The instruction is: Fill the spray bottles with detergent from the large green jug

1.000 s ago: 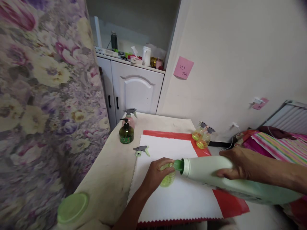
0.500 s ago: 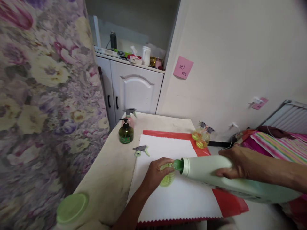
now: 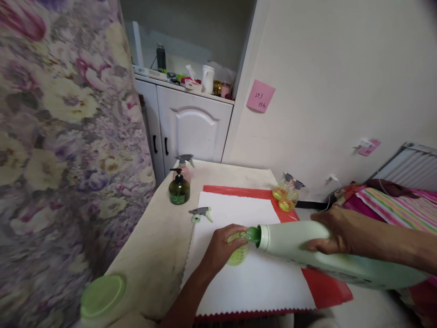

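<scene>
My left hand (image 3: 221, 248) is wrapped round a small yellow-green bottle (image 3: 239, 255) standing on a white cloth (image 3: 246, 282). My right hand (image 3: 332, 232) grips a big pale green jug (image 3: 327, 259), tipped on its side. The jug's green spout (image 3: 253, 235) sits over the small bottle's open mouth. A loose grey and green spray head (image 3: 201, 214) lies at the cloth's left edge.
A red sheet (image 3: 327, 291) lies under the cloth on a cream table (image 3: 157, 255). A dark green pump bottle (image 3: 179, 187), a pink spray bottle (image 3: 185, 165), two yellow spray bottles (image 3: 287, 193) and a green lid (image 3: 101, 296) are there. Floral curtain (image 3: 61, 136) left, white cabinet (image 3: 191, 127) behind.
</scene>
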Tool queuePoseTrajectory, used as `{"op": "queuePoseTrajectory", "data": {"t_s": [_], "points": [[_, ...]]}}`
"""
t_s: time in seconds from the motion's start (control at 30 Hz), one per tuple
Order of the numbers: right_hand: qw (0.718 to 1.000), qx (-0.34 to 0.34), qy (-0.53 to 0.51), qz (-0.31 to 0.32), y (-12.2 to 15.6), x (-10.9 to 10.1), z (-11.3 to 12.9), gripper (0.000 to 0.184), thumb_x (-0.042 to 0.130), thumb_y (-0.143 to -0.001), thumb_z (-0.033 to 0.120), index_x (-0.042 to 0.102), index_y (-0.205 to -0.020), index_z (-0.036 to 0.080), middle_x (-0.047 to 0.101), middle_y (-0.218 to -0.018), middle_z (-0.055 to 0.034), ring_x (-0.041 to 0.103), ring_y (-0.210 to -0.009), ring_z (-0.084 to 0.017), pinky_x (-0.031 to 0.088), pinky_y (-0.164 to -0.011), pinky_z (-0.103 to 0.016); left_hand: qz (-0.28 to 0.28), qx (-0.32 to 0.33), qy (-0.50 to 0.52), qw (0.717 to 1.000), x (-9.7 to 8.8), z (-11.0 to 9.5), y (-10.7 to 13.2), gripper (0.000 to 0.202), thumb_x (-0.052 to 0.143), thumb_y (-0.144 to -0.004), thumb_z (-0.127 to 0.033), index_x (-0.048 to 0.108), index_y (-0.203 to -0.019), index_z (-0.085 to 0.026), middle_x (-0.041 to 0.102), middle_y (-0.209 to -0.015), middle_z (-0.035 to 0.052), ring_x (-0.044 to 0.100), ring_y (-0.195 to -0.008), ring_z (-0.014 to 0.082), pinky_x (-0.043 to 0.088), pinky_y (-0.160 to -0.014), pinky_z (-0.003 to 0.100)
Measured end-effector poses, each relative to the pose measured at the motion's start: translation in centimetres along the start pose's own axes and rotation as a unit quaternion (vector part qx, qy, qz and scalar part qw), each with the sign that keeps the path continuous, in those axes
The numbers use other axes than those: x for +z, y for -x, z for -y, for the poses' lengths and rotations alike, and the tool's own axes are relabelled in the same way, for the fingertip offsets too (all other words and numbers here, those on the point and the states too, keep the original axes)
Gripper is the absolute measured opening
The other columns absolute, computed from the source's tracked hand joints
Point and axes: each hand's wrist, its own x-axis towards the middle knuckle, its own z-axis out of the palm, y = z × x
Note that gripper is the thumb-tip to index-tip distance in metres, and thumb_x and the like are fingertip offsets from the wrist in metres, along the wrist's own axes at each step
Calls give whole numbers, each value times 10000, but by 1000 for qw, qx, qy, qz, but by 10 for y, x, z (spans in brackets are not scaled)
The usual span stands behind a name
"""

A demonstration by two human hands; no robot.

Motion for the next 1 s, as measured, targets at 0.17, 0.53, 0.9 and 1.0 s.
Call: {"op": "queuePoseTrajectory", "data": {"t_s": [0.17, 0.53, 0.9, 1.0], "points": [[1000, -3, -6, -4, 0, -1, 1, 505, 546, -793, 674, 572, -720, 174, 619, -615, -16, 519, -500, -126, 277, -442, -237, 2, -2, 5, 1000, 0, 0, 0, 220, 686, -761, -255, 734, -971, -209, 726, -997, 52, 643, -965, 230, 458, -871, 312], [1000, 9, 1, 0, -1, 0, 0, 547, 520, -783, 713, 572, -722, 172, 625, -619, -22, 543, -512, -138, 292, -443, -233, -4, -4, 3, 1000, 0, 1, 0, 212, 693, -757, -255, 734, -960, -208, 726, -986, 43, 644, -965, 224, 455, -873, 303], [1000, 6, 0, 2, -1, -1, 0, 550, 523, -775, 720, 570, -716, 175, 622, -615, -16, 529, -501, -128, 287, -434, -229, -4, 0, 3, 1000, 0, 2, -1, 216, 691, -756, -247, 736, -962, -200, 729, -983, 46, 646, -954, 219, 456, -867, 290], [1000, 2, 2, 1, -2, 0, -1, 544, 523, -779, 716, 570, -724, 177, 626, -619, -15, 533, -503, -130, 288, -436, -230, -2, -2, 2, 1000, 0, 1, 0, 216, 688, -761, -250, 735, -967, -200, 729, -986, 47, 646, -958, 219, 456, -867, 290]]}}
